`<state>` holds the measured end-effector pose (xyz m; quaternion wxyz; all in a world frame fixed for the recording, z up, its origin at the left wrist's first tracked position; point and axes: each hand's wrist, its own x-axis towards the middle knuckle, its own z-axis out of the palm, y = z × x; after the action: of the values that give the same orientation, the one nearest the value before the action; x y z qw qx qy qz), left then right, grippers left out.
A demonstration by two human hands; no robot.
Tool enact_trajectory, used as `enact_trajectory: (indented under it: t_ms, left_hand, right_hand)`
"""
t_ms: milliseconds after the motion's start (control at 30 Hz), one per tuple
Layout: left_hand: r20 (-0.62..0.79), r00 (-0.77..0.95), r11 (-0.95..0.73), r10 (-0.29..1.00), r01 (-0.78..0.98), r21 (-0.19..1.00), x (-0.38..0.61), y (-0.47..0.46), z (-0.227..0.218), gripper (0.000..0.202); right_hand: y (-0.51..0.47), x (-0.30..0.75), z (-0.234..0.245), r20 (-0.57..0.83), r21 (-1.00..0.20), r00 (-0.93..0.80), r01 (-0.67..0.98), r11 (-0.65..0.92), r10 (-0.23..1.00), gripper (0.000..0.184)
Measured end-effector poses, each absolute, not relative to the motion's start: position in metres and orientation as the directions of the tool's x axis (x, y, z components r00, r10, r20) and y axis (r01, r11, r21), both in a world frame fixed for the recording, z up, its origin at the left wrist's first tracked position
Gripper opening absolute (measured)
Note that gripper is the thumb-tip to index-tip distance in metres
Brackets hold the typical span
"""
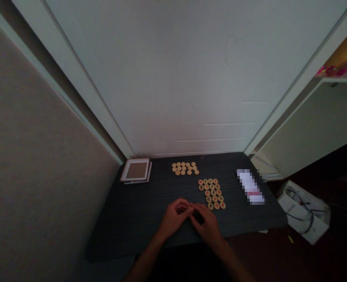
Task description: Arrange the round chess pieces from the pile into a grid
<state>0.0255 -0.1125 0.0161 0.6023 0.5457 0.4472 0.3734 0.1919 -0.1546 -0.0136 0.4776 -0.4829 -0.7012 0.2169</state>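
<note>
Two bare hands meet over a dark table (138,219), just in front of a block of marked discs (211,193). The left hand (173,218) and right hand (208,224) are curled, their fingertips (191,209) touching one another. Whether anything is pinched between them cannot be told, as the fingers hide the spot.

The marked discs are round, pale wooden pieces with red or dark signs on top. They lie flat in five short rows, some seventeen in all, though they are too small for a sure count. The front row lies just beside the right hand's fingers.

Behind that block and slightly to its left sits a second group, the plain discs (185,168), about sixteen in three rows. Well to the left of the block, at the table's back corner, lies one shallow square tray (135,170). To the block's right lies one blurred white object (250,187), and beyond it, off the table, one white bag (304,213) stands on the floor.
</note>
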Motion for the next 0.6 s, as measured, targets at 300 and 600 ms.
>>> enact_trajectory:
  t_ms: [300,600]
  left_hand:
    - [-0.104,0.349,0.090,0.931,0.056,0.994,0.0294,-0.1114,0.0237,0.020]
    - [-0.105,0.411,0.102,0.906,0.029,0.994,0.0265,-0.1101,0.0214,0.022]
  right_hand:
    - [-0.1559,0.1962,-0.0132,0.472,-0.748,-0.055,0.504,0.432,0.880,0.030]
    - [-0.1548,0.2004,-0.0127,0.432,-0.765,-0.052,0.508,0.396,0.900,0.035]
